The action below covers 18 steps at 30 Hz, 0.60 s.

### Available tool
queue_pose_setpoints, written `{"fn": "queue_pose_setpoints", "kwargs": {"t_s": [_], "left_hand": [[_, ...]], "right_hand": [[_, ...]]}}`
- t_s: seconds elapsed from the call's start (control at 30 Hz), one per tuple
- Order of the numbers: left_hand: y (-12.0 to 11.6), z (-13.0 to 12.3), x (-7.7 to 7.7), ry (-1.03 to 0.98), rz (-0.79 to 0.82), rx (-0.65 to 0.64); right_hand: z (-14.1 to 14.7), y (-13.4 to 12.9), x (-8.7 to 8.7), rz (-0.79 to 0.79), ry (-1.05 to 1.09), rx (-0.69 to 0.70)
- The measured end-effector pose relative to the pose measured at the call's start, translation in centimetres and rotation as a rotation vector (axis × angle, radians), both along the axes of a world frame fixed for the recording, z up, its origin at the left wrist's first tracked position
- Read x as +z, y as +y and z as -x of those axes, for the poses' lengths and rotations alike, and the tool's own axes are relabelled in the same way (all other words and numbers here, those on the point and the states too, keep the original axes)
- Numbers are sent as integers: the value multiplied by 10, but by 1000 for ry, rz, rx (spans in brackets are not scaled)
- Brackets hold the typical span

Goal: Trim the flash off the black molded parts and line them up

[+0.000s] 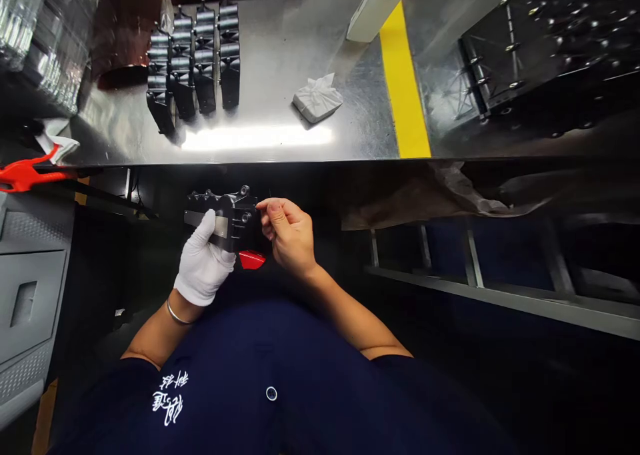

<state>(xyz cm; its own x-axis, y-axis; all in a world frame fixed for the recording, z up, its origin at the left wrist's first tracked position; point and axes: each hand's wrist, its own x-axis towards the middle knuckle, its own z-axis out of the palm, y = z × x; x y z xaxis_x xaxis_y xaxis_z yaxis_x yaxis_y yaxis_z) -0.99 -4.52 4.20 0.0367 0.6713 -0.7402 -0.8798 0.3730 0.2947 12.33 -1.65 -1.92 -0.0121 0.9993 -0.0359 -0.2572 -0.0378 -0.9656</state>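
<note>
My left hand point(204, 267), in a white glove, grips a black moulded housing point(239, 216) with its thumb across the pale flat strip on the side. The housing has small round lugs along its top and is held just off the table's front edge. My right hand point(294, 240) is bare, thumb and forefinger pinched together at the housing's right end. Whatever lies between those fingertips is too small to make out. Just below the housing shows a small red shape point(251, 260), mostly hidden.
On the metal table point(270, 75) stand several black housings point(204, 62) in rows. A folded white paper wad point(317, 100), a white bottle point(377, 5) and yellow tape point(404, 88) are farther right. Red-handled pliers or scissors point(30, 174) lie left, above a grey cabinet point(30, 295).
</note>
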Motion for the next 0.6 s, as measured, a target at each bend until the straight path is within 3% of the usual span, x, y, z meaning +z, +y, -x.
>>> {"fn": "queue_pose_setpoints", "kwargs": {"t_s": [0.1,0.23,0.6], "left_hand": [[1,5,5,-19,26,40],[0,6,5,-24,-21,9],[-4,4,-3,124,-106,-71]], "right_hand": [[-21,6,9,-330,-266,135],[-37,10,18,-646,-492,136],[-39,13,22,-768,-598,144]]}}
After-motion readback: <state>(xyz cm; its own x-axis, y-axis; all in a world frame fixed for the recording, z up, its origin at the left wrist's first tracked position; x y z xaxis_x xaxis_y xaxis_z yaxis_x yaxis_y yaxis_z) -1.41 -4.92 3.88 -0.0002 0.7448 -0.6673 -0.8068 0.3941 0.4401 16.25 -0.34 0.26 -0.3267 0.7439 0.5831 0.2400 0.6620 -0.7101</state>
